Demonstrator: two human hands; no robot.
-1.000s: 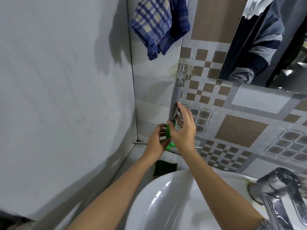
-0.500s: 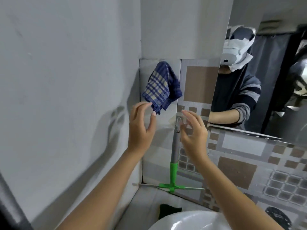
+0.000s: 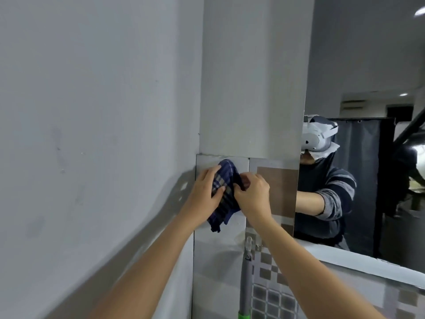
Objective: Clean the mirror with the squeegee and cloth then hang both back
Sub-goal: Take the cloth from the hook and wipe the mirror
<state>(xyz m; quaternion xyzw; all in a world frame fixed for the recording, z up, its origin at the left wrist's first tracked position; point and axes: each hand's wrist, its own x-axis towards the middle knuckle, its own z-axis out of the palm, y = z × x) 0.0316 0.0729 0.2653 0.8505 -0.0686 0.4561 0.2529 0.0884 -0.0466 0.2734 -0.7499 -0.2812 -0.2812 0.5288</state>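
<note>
Head view: both hands are raised to the blue checked cloth [image 3: 226, 192], which hangs bunched against the tiled wall [image 3: 220, 256], left of the mirror [image 3: 368, 157]. The left hand [image 3: 202, 196] closes over the cloth's left side, thumb pressed into the fabric. The right hand [image 3: 253, 194] pinches its right edge with curled fingers [image 3: 239, 192]. Below the cloth, the squeegee [image 3: 245, 284] hangs upright from a clear hook [image 3: 248, 244], grey handle turning green at the frame's bottom.
</note>
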